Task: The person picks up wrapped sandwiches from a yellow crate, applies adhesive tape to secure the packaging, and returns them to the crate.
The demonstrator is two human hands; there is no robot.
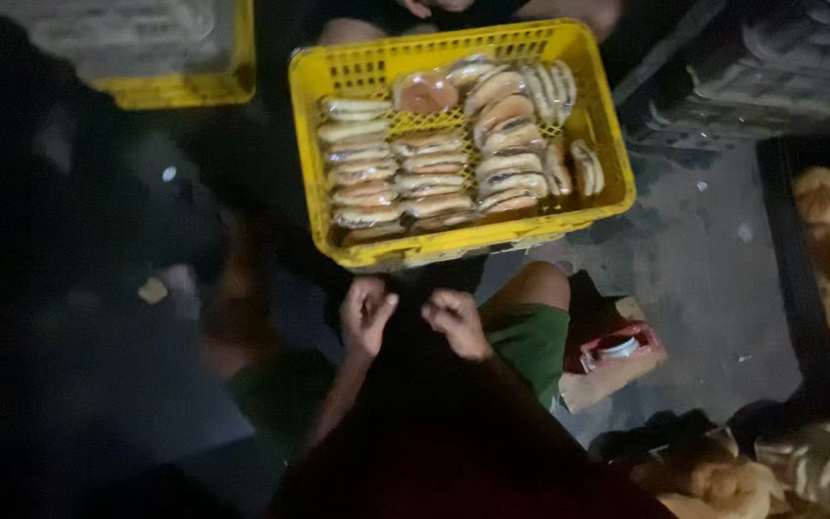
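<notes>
Both hands, left (366, 313) and right (454, 321), loosely curled, empty (nothing pinched), hovering just below the yellow crate (338, 72) of wrapped buns (434, 163).

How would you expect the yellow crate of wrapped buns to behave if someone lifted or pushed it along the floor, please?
The yellow crate looks like rigid lattice plastic, so it should probably keep its shape. The wrapped buns only part-fill it and stand loosely on edge, so they would likely topple or slide if it tilts. Bread being light, the load seems modest; the wrappers look slick.
</notes>
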